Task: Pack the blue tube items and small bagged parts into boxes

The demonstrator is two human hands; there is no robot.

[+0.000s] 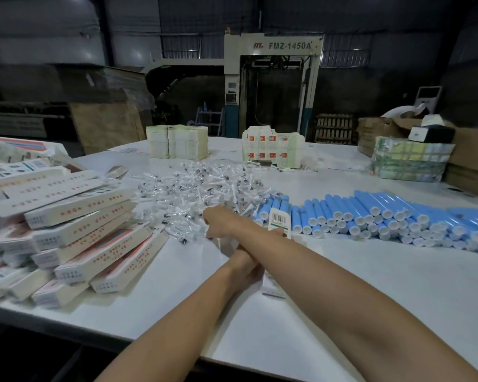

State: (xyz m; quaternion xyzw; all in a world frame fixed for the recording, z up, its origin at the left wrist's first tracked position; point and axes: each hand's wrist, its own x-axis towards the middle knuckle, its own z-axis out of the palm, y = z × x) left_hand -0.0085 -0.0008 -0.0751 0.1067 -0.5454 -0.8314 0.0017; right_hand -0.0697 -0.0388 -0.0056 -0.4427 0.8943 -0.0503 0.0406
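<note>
**Q:** Where are the hands, and what are they doing?

**A:** The forearms cross over the white table (342, 312). The right hand (218, 224) reaches furthest, to the near rim of a heap of small bagged parts (193, 183) that spreads across the middle of the table toward its far edge. Its fingers are curled down among the bags; whether they already pinch one cannot be told. The left hand (244, 264) lies closer to the near edge, mostly hidden under the right forearm, with its fingers wrapped round a long narrow box (280, 219).

**Q:** How does that box lie?

**A:** Its long axis runs from the near edge toward the far edge, with the barcoded end pointing away (it shows just past the right forearm, beside the nearest blue tubes (384, 216)). The tubes lie banked along the right side of the table, white caps facing the near edge.

**Q:** What does the next move turn on?

**A:** Probably on bringing a bag to the box. The heap lies ahead and left of the box, and the right hand is the nearer one to it — it would have to come back rightward, toward the near edge, uncrossing the arms. Closed boxes (75, 224) are piled at the left edge
</note>
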